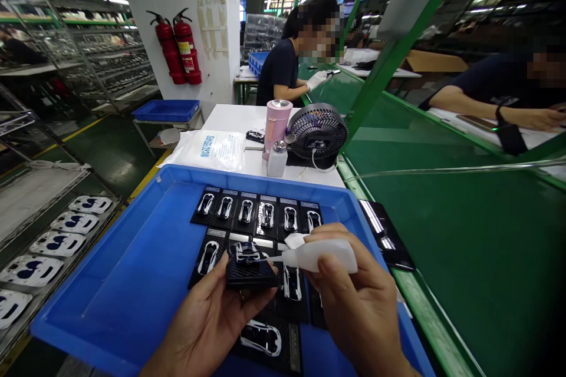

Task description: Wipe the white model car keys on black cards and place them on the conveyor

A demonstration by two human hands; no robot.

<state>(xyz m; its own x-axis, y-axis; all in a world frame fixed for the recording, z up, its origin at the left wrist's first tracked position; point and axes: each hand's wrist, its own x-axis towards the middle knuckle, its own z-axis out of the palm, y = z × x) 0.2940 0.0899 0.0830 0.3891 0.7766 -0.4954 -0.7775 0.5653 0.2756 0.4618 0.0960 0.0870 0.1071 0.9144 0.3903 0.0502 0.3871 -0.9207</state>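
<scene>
My left hand (207, 321) grips a black base plate with a small white model car (248, 265) on it, held above a blue tray (119, 283). My right hand (358, 300) is wrapped round a small white squeeze bottle (325, 255) whose thin nozzle points left at the car. Under both hands lie several more black plates with white cars (259, 215) in rows inside the tray.
Behind the tray stand a pink cup (276, 123), a small white bottle (277, 159), a black desk fan (317, 132) and a white bag (210, 150). A green conveyor (464, 235) runs on the right, with seated people further along. Wire racks with white parts (57, 244) stand left.
</scene>
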